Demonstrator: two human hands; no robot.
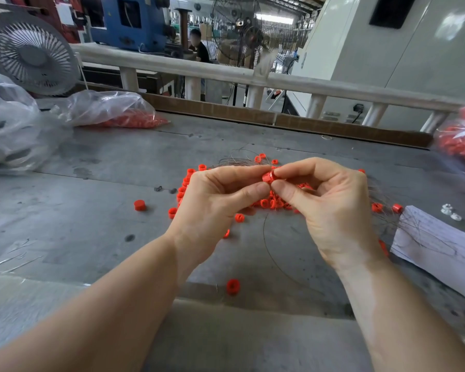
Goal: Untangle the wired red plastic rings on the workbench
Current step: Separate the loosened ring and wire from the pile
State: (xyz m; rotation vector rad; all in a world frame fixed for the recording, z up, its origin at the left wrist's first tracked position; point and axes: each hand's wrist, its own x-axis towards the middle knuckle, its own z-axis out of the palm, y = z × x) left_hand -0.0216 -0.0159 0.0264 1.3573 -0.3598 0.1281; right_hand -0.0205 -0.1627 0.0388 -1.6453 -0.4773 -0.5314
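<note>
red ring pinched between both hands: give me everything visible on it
The red ring is a small, short, glossy cylinder that looks like plastic. It is held above the workbench, over the pile of red rings. The left hand and right hand both pinch it between thumb and forefinger, covering much of it. It lies tilted, with a pale glint on its right rim. Thin wires lie behind it; whether one runs through it cannot be told.

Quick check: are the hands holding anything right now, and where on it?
Yes: one red ring, raised above the pile. The left hand and the right hand both pinch it by its outer sides between thumb and forefinger.
</note>
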